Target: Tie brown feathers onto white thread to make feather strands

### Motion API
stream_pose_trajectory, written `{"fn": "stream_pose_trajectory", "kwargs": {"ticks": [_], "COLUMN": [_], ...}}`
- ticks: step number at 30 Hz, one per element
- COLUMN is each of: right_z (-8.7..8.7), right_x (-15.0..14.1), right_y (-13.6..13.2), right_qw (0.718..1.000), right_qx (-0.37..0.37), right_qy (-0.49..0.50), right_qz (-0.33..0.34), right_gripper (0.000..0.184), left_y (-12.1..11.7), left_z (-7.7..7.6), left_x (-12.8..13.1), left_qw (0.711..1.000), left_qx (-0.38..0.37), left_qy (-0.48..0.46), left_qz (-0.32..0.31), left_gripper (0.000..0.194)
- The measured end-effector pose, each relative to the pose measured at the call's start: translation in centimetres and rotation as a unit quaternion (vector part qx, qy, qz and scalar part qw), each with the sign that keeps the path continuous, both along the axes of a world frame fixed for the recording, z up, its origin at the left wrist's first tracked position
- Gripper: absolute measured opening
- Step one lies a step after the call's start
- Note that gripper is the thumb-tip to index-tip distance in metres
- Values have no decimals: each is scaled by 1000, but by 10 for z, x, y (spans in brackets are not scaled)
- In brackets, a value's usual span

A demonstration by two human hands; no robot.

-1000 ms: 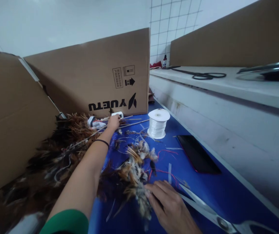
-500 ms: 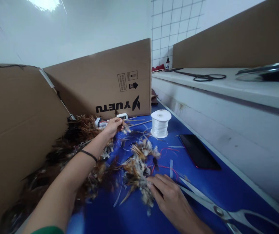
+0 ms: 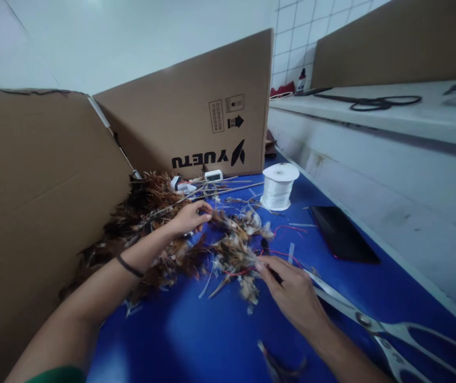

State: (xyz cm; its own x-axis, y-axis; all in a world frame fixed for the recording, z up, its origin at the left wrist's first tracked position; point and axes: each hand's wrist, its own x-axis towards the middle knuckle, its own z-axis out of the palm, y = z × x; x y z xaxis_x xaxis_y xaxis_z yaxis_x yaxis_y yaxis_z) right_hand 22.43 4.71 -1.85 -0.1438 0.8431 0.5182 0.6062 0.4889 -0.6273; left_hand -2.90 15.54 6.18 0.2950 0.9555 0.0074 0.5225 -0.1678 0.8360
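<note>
My left hand is closed in a pinch at the far edge of a loose pile of brown, black and cream feathers, with a brown feather at its fingertips. At the pile's near right side, my right hand pinches feathers by their pale fluffy ends; the exact number is hidden. Thin red thread runs through and beside this pile. To the right of my right hand lie large metal scissors, blades slightly apart. A bigger heap of brown feathers sits beyond my left forearm.
A white spool stands upright near the cardboard box. A dark phone lies at right. Thin sticks and a small white device rest by the box. Black scissors lie on the white ledge.
My left hand has come back from beside the sticks to the small feather pile. My right hand stays at the pile. A dark feather now shows at the bottom of the view, which has shifted.
</note>
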Motion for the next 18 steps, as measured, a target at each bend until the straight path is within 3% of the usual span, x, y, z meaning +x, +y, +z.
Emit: {"fn": "stream_pose_trajectory", "kwargs": {"ticks": [3, 6, 10, 18], "right_z": [0, 2, 1, -2], "right_x": [0, -2, -2, 0], "right_y": [1, 0, 0, 1], "right_qw": [1000, 1000, 1000, 1000], "right_qx": [3, 10, 13, 6], "right_qy": [6, 0, -10, -11], "right_qz": [8, 17, 5, 1], "right_gripper": [21, 22, 21, 22], "left_y": [-29, -49, -54, -43], "left_z": [-10, -22, -35, -37], "left_x": [-19, -32, -45, -82], "left_qw": [977, 949, 960, 982], "left_qx": [90, 132, 105, 78], "left_qy": [177, 263, 252, 167], "left_qz": [-76, -110, -71, 44], "left_gripper": [26, 45, 12, 19]}}
